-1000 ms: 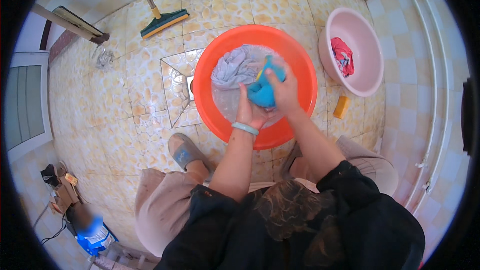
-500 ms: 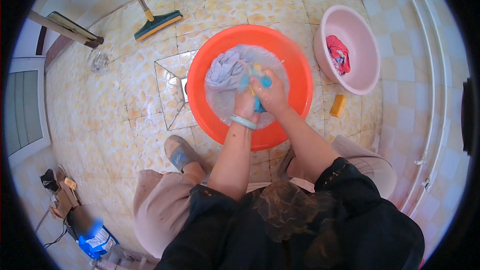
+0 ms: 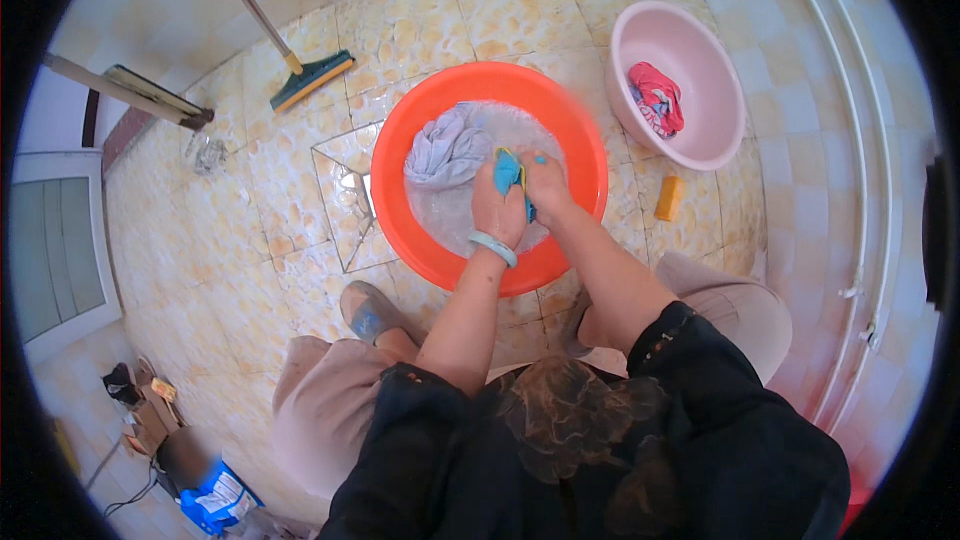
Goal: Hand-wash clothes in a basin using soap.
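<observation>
Over an orange basin (image 3: 392,225) of cloudy, sudsy water, both my hands grip one small blue cloth (image 3: 507,172) with yellow edging. My left hand (image 3: 497,208), a pale green bangle at its wrist, is closed round the cloth's left side. Close against it, my right hand (image 3: 546,186) is closed on the other side, and a bit of blue shows between its fingers. Part of the cloth is hidden inside my hands, so its kind is unclear. Left of them, a light grey wet garment (image 3: 447,147) lies bunched in the water.
A pink basin (image 3: 715,90) at the far right holds a crumpled red garment (image 3: 656,97). An orange-yellow soap bar (image 3: 669,198) lies on the tiled floor below it. A floor squeegee (image 3: 312,80) leans at the far left, near a floor drain (image 3: 360,195). My slippered foot (image 3: 370,312) stands left of the orange basin.
My hands have shifted slightly, and more of the blue cloth with its yellow edge shows between them. The whole view has tilted a little; the grey garment stays in the water.
</observation>
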A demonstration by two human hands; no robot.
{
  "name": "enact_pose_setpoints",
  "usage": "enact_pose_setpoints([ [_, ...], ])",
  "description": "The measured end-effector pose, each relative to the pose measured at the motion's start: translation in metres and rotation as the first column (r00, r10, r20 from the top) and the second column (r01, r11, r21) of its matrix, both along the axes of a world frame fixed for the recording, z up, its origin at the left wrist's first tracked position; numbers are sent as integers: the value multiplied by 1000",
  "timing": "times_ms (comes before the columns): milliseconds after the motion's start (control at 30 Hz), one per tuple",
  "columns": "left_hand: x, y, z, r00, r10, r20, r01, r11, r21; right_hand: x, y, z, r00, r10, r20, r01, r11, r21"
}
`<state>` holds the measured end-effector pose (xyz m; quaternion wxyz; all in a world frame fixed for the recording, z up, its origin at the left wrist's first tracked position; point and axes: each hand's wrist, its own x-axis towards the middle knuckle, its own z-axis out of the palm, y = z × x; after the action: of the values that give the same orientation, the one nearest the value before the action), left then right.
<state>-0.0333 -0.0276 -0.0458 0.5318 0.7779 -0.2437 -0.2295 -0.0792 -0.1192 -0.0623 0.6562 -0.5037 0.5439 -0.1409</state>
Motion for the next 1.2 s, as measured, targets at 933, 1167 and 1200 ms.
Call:
enact_pose_setpoints([
  [933, 22, 70, 115, 531, -287, -797, -317, 805, -501, -44, -60, 310, 633, 238, 737, -215, 968, -127],
  [1167, 28, 50, 154, 611, 142, -779, -334, 938, -91, -10, -10, 382, 517, 791, 327, -523, 594, -611],
  [1200, 27, 51, 164, 608, 142, -781, -340, 936, -95, -8, 5, 379, 488, 868, 87, -557, 387, -735],
])
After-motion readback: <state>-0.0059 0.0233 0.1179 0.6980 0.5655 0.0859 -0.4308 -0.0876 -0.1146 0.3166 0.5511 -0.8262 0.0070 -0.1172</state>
